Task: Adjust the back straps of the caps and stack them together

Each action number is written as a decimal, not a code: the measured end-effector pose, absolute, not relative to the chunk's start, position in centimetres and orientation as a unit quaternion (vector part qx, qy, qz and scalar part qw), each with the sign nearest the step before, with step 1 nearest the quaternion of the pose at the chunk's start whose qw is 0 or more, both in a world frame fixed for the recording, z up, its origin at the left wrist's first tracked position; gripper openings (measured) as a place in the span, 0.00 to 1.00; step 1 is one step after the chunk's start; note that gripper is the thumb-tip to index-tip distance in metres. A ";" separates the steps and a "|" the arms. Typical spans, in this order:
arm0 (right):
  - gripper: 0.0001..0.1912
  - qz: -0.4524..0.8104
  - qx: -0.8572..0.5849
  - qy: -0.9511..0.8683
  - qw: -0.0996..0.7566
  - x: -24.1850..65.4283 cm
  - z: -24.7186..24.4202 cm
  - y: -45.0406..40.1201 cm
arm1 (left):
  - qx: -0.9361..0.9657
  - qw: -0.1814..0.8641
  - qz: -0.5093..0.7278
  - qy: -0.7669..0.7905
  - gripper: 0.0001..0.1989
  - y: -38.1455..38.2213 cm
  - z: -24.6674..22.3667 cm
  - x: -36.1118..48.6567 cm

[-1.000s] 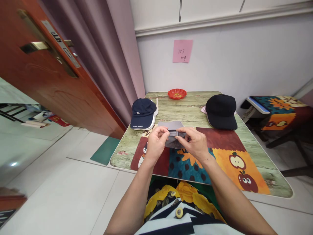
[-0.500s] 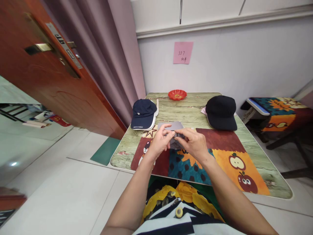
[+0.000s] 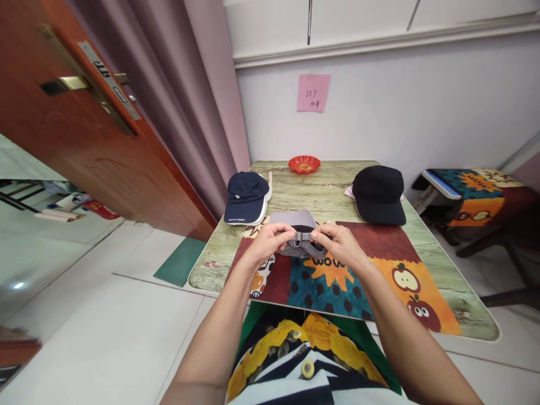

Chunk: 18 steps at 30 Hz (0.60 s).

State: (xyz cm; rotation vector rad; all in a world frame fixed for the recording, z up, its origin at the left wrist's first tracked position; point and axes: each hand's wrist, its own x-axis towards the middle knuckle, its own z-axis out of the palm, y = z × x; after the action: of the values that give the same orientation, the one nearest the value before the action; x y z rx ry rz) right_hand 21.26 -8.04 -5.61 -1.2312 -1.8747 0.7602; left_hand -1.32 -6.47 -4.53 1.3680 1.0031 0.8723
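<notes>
A grey cap (image 3: pixel 302 252) lies near the middle of the table, its brim pointing toward the wall and its back strap facing me. My left hand (image 3: pixel 272 241) pinches the left end of the strap (image 3: pixel 300 236) between thumb and index finger. At the strap's right end, my right hand (image 3: pixel 335 241) has a similar pinch. A small buckle shows on the strap between the two hands. Beneath the cap is a colourful patterned mat (image 3: pixel 329 292).
Navy and white caps (image 3: pixel 247 197) are stacked at the table's left, and a black cap (image 3: pixel 378 194) rests on something pink at the right. A red dish (image 3: pixel 304 164) stands at the back edge. A wooden door (image 3: pixel 139 163) stands left; a mat-covered surface (image 3: pixel 481 194) is at right.
My hands have moved apart along the strap, one to each end. The strap and buckle now show between them, and more of the cap is visible.
</notes>
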 end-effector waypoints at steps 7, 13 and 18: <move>0.18 0.363 -0.458 -0.698 0.413 23.0 -6.6 -7.9 | 0.604 0.540 0.374 0.451 0.20 -6.8 -4.3 -2.6; 0.29 0.181 -0.506 -0.786 0.305 27.3 -9.5 -7.3 | 0.724 0.373 0.340 0.470 0.28 -7.6 -4.2 -5.9; 0.44 0.101 -0.486 -0.841 0.215 26.1 -11.3 -7.3 | 0.845 0.294 0.166 0.414 0.42 -8.2 -5.4 -6.7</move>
State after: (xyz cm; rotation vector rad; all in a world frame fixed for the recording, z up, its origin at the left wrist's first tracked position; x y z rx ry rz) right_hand 26.11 -7.35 -11.25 -1.3467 -2.3332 0.2814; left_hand -6.75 -8.18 -5.45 2.2506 1.1027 0.4407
